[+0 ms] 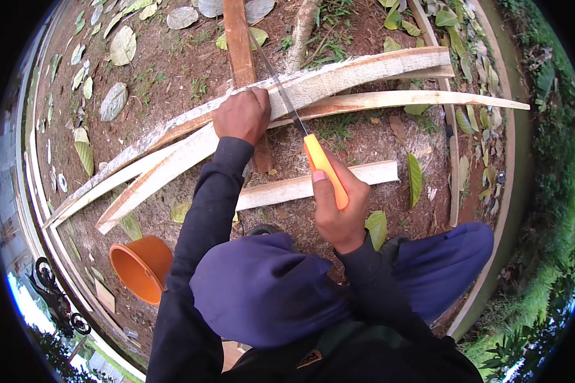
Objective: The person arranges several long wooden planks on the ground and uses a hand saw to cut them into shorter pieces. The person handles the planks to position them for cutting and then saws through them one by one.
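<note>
My right hand (342,207) is closed round the orange and yellow handle of a handsaw (326,171). The saw's thin blade slants up and to the left across a long, pale wooden plank (364,75) with a rough, bark-like edge. Just left of the blade, my left hand (242,115) is closed and presses down on the plank; its fingertips are hidden. Under the plank, a reddish-brown board (239,48) runs crosswise. Below it lie more pale strips, one tapering to a point (479,98) at the right.
A shorter pale board (319,185) lies on the soil near my knees. On the left an orange bucket (142,268) rests tilted beside my left arm. Large fallen leaves (114,102) are scattered about. A concrete edge (505,127) borders grass at the right.
</note>
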Demonstrator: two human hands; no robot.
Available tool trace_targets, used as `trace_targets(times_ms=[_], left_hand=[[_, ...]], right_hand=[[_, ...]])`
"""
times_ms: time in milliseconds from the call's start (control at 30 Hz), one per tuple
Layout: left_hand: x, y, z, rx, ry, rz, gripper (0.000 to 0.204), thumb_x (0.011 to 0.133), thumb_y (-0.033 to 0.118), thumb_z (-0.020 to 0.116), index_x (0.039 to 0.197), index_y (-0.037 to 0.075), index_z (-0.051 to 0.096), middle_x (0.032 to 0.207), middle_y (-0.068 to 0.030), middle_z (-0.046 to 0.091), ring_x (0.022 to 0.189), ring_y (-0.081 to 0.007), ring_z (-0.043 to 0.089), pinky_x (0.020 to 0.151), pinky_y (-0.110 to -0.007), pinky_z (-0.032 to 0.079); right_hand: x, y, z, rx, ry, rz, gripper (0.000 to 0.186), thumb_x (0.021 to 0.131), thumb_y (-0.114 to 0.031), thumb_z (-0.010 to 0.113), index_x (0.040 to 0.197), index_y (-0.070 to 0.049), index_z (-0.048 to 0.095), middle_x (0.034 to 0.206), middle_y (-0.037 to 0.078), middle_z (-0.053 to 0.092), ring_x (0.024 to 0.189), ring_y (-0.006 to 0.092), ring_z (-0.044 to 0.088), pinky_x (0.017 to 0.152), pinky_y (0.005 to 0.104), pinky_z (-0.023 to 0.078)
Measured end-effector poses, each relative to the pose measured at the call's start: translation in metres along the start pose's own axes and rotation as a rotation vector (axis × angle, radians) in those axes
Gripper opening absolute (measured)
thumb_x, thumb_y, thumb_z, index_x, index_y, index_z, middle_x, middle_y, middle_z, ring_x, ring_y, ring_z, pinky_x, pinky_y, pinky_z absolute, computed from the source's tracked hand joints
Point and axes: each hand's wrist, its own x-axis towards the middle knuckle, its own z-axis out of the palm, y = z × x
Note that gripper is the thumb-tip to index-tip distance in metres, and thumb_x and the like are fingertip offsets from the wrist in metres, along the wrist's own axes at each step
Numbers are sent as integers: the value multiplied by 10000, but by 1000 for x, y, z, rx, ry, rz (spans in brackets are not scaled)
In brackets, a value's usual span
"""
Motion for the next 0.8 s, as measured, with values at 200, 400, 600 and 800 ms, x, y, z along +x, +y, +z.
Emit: trace_targets(times_ms=[200,400,600,800], left_hand=[[-10,-8,2,4,12,-86,456,975,323,485,692,55,723,725,-207,719,648,-408,704,653,-511,573],[3,1,5,-3,-12,-22,484,985,348,474,718,52,749,719,-226,711,661,-423,707,673,-518,576],[-5,-1,-10,-72,-123,-181,515,996,381,426,830,29,763,865,-283,725,839,-465,710,817,-562,540],[-2,1,4,-42,22,-49,473,985,349,487,730,46,746,727,-228,712,656,-427,702,661,-516,574]], right_hand=[[-105,-11,-61,-62,-133,-19,503,941,-106,581,1369,159,566,1255,306,693,1173,360,708,986,357,551],[33,-6,14,-20,-10,-113,429,937,-140,644,1323,46,639,711,221,646,591,295,675,574,376,508],[-111,-9,-68,-149,-134,-80,504,923,-101,599,1358,154,578,1205,279,722,1003,307,774,861,344,592],[17,-4,1,-60,-78,1,444,940,-143,654,1326,73,633,833,218,715,729,237,737,675,346,554]])
